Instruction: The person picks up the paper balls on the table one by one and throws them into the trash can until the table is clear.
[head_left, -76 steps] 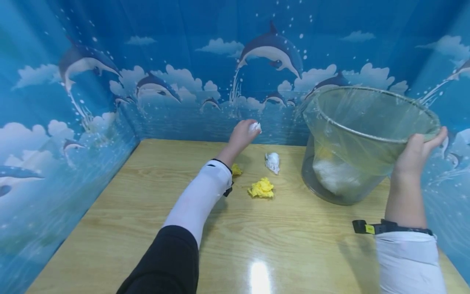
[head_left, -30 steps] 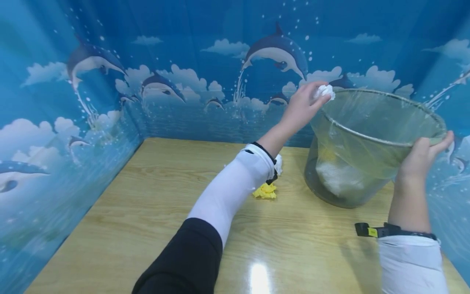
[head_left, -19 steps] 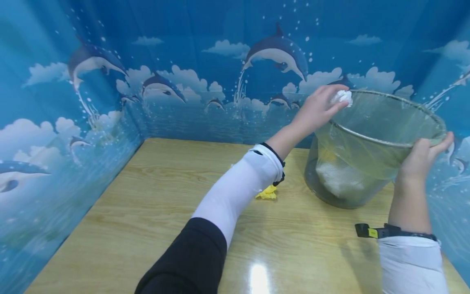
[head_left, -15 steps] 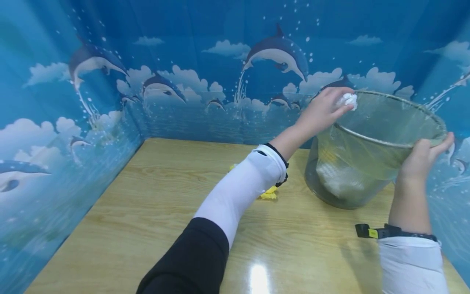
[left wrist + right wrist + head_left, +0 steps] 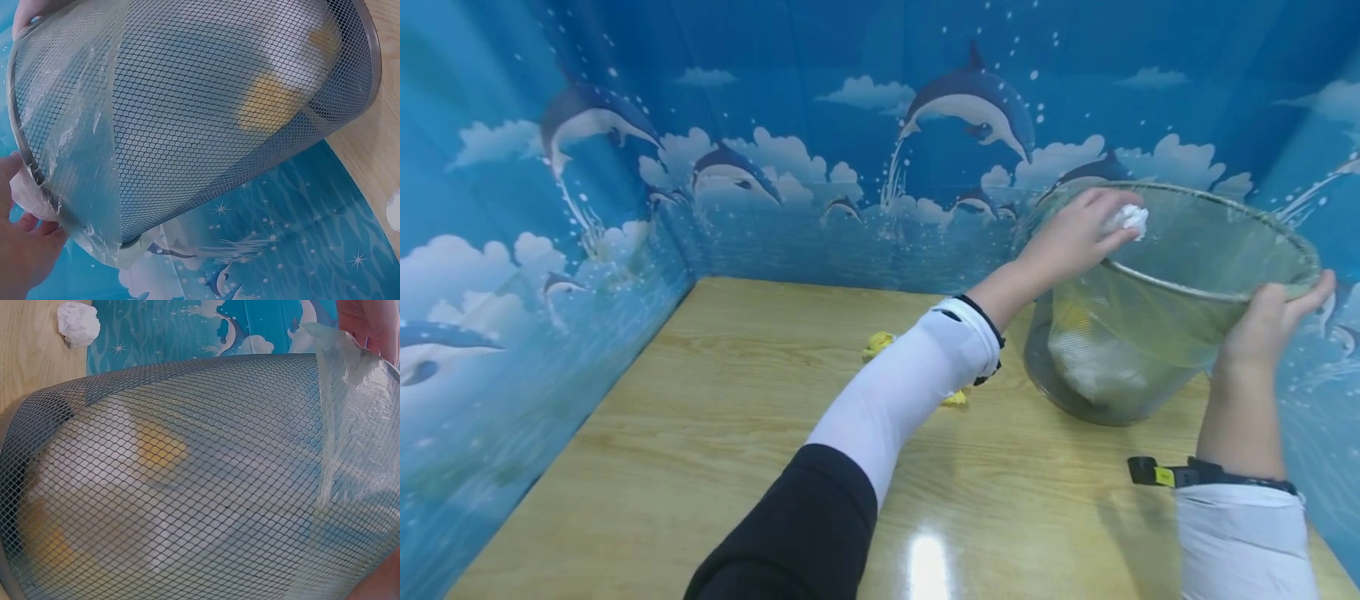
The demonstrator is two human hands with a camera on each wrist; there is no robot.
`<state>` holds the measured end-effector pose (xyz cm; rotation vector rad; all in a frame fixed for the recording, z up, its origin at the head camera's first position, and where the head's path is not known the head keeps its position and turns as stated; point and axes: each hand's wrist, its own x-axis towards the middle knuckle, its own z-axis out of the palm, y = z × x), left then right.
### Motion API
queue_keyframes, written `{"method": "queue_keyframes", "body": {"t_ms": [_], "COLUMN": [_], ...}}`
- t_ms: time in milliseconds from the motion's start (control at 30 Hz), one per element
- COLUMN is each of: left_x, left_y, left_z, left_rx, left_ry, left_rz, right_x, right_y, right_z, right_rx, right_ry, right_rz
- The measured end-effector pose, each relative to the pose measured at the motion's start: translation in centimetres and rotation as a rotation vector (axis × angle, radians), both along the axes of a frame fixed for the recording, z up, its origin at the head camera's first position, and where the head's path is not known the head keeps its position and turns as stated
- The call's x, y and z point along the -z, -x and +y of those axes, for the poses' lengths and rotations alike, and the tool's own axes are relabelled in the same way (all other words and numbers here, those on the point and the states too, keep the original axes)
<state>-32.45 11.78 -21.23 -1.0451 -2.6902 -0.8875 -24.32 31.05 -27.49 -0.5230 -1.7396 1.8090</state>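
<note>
A crumpled white paper ball point(image 5: 1135, 221) is pinched in my left hand point(image 5: 1084, 232), just inside the left side of the wire-mesh wastebasket point(image 5: 1150, 333). The basket has a translucent plastic bag point(image 5: 81, 144) folded over its rim. My right hand point(image 5: 1258, 329) grips that rim on the right side, with the thumb toward the front. White and yellow crumpled paper point(image 5: 269, 103) shows through the mesh near the bottom. In the left wrist view the paper in my left hand point(image 5: 31, 253) is partly hidden by the bag and rim.
Two yellow paper balls lie on the wooden table point(image 5: 700, 450): one yellow ball point(image 5: 878, 343) behind my left forearm, another yellow ball point(image 5: 956, 398) mostly covered by it. Another white paper ball point(image 5: 78, 324) lies on the table, hidden in the head view. A dolphin-print curtain point(image 5: 820, 100) surrounds the table.
My left hand has lifted the white paper ball from above the table and carried it right, over the basket's rim. My right hand has stayed on the rim.
</note>
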Motion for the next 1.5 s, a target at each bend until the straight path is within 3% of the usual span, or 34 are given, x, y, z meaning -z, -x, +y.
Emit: {"method": "queue_keyframes", "body": {"t_ms": [333, 1033, 1267, 1500], "left_x": [0.1, 0.7, 1.2, 1.9], "left_y": [-0.1, -0.1, -0.1, 0.5], "left_z": [0.1, -0.3, -1.3, -4.0], "left_rx": [0.002, 0.037, -0.004, -0.071], "left_ry": [0.057, 0.08, 0.109, 0.12], "left_rz": [0.015, -0.001, 0.076, 0.128], "right_x": [-0.2, -0.1, 0.0, -0.2], "right_y": [-0.1, -0.1, -0.1, -0.1], "right_z": [-0.1, -0.1, -0.1, -0.2], "right_rx": [0.007, -0.01, 0.003, 0.011], "right_ry": [-0.001, 0.006, 0.01, 0.015], "right_rz": [-0.014, -0.033, -0.033, -0.009]}}
